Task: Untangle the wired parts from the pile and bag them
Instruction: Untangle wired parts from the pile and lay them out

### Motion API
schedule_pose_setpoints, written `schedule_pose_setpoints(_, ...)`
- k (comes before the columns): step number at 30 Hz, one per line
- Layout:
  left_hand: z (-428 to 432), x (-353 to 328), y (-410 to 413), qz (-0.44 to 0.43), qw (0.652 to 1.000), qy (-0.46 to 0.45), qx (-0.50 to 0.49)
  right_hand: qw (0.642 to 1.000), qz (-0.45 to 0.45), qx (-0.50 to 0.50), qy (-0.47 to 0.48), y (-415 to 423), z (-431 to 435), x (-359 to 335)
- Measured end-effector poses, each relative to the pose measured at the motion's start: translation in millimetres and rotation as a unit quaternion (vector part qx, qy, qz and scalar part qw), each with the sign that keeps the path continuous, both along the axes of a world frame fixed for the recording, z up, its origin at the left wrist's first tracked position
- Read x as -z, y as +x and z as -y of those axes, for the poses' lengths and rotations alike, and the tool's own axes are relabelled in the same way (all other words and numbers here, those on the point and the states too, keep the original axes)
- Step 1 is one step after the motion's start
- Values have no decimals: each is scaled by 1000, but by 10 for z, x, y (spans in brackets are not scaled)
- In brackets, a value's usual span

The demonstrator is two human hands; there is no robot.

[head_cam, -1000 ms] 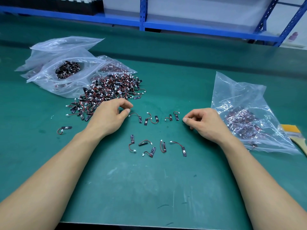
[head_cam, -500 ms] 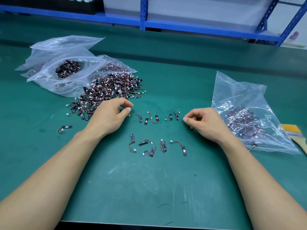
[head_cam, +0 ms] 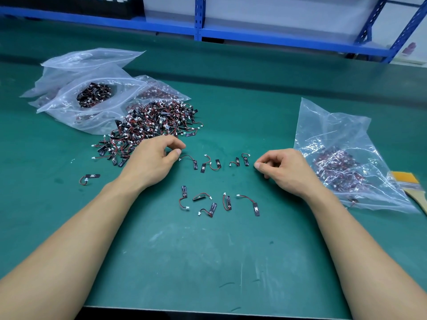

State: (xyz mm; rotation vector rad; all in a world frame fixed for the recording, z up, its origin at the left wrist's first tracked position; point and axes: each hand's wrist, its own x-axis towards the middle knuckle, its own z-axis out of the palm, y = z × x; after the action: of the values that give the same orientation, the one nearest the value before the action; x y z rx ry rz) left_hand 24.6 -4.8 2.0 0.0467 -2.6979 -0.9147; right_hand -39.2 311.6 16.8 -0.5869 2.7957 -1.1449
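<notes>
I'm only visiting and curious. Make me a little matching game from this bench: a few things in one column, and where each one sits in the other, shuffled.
Things:
1 tangled pile
2 brush
3 lone wired part
4 shelf frame

Places:
A at the right edge of the table, beside the right bag
B blue, behind the table
C by itself, left of the left hand
D against the left bags

Pairs: 1-D, 2-A, 3-C, 4-B

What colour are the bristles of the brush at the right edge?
The brush's bristles are yellow-orange; head view shows them best.
</notes>
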Motion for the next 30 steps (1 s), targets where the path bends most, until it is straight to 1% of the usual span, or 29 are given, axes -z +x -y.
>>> schedule_pose_setpoints(30, -21, -17, 15, 1, 1000, 1, -1, 1000, -4, 0, 10, -21, 2, 17)
